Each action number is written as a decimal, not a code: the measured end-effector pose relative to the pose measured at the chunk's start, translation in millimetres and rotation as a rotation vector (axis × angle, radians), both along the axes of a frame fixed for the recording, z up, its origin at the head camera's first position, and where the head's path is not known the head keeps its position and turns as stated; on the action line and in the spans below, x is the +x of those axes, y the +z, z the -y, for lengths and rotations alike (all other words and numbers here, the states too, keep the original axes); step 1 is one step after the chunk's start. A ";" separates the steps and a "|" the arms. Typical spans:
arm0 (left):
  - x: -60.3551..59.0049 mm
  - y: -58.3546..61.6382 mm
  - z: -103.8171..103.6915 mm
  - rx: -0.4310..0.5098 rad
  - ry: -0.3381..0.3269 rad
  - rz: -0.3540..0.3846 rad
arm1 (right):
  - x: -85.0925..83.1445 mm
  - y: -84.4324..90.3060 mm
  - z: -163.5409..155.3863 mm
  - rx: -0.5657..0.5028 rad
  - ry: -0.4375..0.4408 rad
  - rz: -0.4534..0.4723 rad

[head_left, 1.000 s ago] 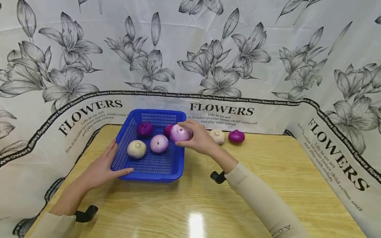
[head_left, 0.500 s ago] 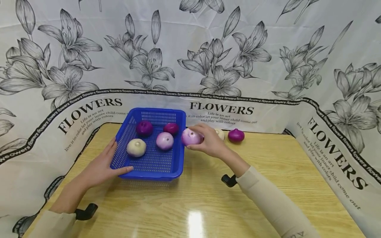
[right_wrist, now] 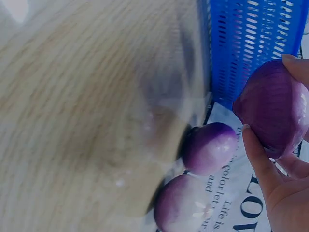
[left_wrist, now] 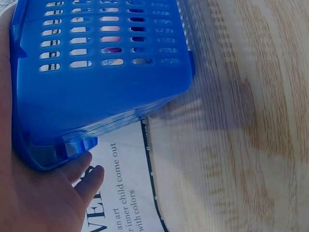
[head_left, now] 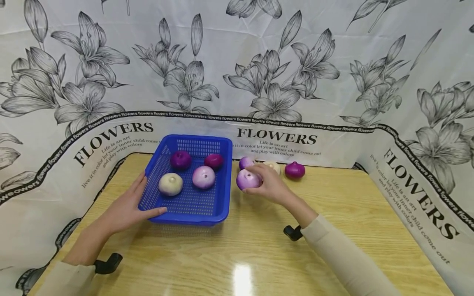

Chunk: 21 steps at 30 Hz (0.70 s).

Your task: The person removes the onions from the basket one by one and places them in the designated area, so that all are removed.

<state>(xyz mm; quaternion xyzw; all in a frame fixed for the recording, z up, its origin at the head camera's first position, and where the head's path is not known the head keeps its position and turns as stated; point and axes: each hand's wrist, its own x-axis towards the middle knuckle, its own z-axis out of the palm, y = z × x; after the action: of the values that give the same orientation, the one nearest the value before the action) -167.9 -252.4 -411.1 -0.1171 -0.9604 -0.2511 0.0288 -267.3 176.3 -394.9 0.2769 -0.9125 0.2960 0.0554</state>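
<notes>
My right hand [head_left: 269, 183] grips a light purple onion [head_left: 247, 180] between thumb and fingers, just right of the basket; the right wrist view shows this onion [right_wrist: 273, 108] held above the table. A blue perforated basket [head_left: 185, 218] stands at the left of the table. My left hand [head_left: 124, 207] holds it at its left side, thumb on the front rim and fingers along the outer wall. Inside the basket lie a white onion [head_left: 170, 184], a light purple onion [head_left: 203, 177], a dark purple onion [head_left: 180, 160] and a reddish purple onion [head_left: 213, 161].
Along the back edge of the wooden table [head_left: 333, 213], right of the basket, sit a purple onion [head_left: 245, 163], a partly hidden white onion [head_left: 273, 167] and a dark purple onion [head_left: 295, 169]. A flower-printed cloth [head_left: 277, 111] rises behind and at both sides.
My right hand has carried its onion rightward from over the basket to beside it. The light purple onion in the basket shifted slightly. A purple onion behind the hand has come into view.
</notes>
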 end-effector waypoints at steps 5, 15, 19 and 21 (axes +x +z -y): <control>0.0 -1.2 0.8 -0.005 0.003 0.006 | -5.2 -15.3 -6.0 -0.003 0.003 0.042; -0.8 -2.1 1.3 -0.001 -0.001 0.004 | -17.6 -38.1 -8.1 0.058 0.014 0.103; -1.4 -2.0 1.5 -0.005 -0.001 0.005 | -21.2 -41.9 -6.5 0.071 0.045 0.103; -1.4 -2.2 1.4 -0.008 0.001 0.009 | -21.8 -43.5 -5.8 0.072 0.052 0.111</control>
<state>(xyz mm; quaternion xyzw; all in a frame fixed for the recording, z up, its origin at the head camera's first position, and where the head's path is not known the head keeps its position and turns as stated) -169.3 -253.8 -413.2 -0.1155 -0.9616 -0.2477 0.0241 -289.1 182.1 -438.5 0.2855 -0.9166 0.2795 -0.0131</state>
